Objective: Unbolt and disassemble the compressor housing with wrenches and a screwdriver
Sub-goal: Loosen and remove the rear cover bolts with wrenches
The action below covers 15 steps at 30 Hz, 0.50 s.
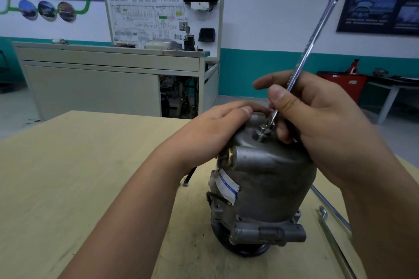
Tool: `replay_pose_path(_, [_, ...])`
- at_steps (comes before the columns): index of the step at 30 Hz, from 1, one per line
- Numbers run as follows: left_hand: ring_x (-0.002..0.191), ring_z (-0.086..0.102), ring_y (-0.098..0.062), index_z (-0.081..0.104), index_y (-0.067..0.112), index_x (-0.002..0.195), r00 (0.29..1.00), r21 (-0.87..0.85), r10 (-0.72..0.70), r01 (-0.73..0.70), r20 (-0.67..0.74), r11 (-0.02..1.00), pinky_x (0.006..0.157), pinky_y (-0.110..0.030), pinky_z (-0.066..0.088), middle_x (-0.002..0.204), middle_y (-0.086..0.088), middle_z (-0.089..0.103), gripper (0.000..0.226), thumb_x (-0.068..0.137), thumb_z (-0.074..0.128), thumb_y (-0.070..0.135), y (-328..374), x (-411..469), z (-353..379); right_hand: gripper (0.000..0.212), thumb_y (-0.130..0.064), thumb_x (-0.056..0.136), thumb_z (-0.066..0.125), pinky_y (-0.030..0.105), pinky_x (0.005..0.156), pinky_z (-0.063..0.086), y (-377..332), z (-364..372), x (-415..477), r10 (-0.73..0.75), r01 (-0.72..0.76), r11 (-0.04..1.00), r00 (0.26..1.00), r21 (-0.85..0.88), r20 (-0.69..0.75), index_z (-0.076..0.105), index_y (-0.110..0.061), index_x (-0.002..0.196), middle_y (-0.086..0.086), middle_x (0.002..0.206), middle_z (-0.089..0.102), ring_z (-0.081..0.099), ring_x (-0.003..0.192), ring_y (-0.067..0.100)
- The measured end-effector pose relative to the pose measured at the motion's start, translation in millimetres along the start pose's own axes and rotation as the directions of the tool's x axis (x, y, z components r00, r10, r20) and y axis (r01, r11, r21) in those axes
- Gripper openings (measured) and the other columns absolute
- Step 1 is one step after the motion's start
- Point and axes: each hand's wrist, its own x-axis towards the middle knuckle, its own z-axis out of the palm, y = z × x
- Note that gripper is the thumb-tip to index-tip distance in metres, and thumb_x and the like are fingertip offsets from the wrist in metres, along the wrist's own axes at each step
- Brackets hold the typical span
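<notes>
- Steel tools (336, 242), two long ones, lie on the table (90, 176) nearest me, below and outside my right wrist.
- The compressor housing (267, 188) stands on end mid-table, directly under both sets of fingers. A white-and-blue label (226, 186) hangs on its left flank.
- My left hand (213, 129) lies flat over the housing's top-left shoulder, fingers straight and together, pressing on the metal.
- My right hand (317, 124) has thumb and fingers clamped round the lower end of a wrench (317, 36).
- The wrench's head sits at a bolt (263, 131) in the housing's top, just between the two sets of fingertips. Its shaft slants up and to the right, away from my knuckles.
- Well beyond the fingers, a grey cabinet (108, 75) carries a wiring-diagram board (163, 18).
</notes>
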Motion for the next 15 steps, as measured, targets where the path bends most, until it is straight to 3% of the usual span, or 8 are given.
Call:
replay_pose_path(7, [0.104, 0.058, 0.009, 0.065, 0.046, 0.102, 1.0, 0.016, -0.007, 0.007, -0.01, 1.0, 0.091, -0.023, 0.04, 0.107, 0.025, 0.066, 0.032, 0.091, 0.036, 0.038, -1.4, 0.3, 0.0, 0.026, -0.015, 0.091, 0.052, 0.019, 0.043, 0.045, -1.0, 3.2, -0.7, -0.04, 0.043, 0.997, 0.998, 0.066, -0.041, 0.053, -0.036, 0.106, 0.011, 0.066, 0.063, 0.052, 0.04, 0.008])
replay_pose_path(11, [0.104, 0.059, 0.005, 0.066, 0.044, 0.101, 1.0, 0.022, -0.009, 0.009, 0.001, 1.0, 0.093, -0.027, 0.042, 0.105, 0.022, 0.067, 0.033, 0.091, 0.035, 0.039, -3.0, 0.8, -0.1, 0.034, -0.012, 0.094, 0.048, 0.02, 0.043, 0.044, -1.3, 3.3, -0.9, -0.071, 0.072, 0.996, 0.997, 0.05, -0.017, 0.045, -0.043, 0.109, 0.008, 0.069, 0.067, 0.051, 0.041, 0.008])
replay_pose_path(15, [0.106, 0.057, 0.009, 0.064, 0.049, 0.108, 1.0, 0.009, -0.012, 0.012, -0.003, 1.0, 0.09, -0.022, 0.039, 0.11, 0.025, 0.065, 0.033, 0.091, 0.035, 0.041, -3.6, 1.1, 0.3, 0.024, -0.014, 0.096, 0.047, 0.023, 0.046, 0.04, 1.0, 3.0, 0.2, -0.089, 0.089, 0.995, 0.996, -0.052, 0.002, 0.051, -0.035, 0.108, 0.014, 0.077, 0.068, 0.048, 0.044, 0.008])
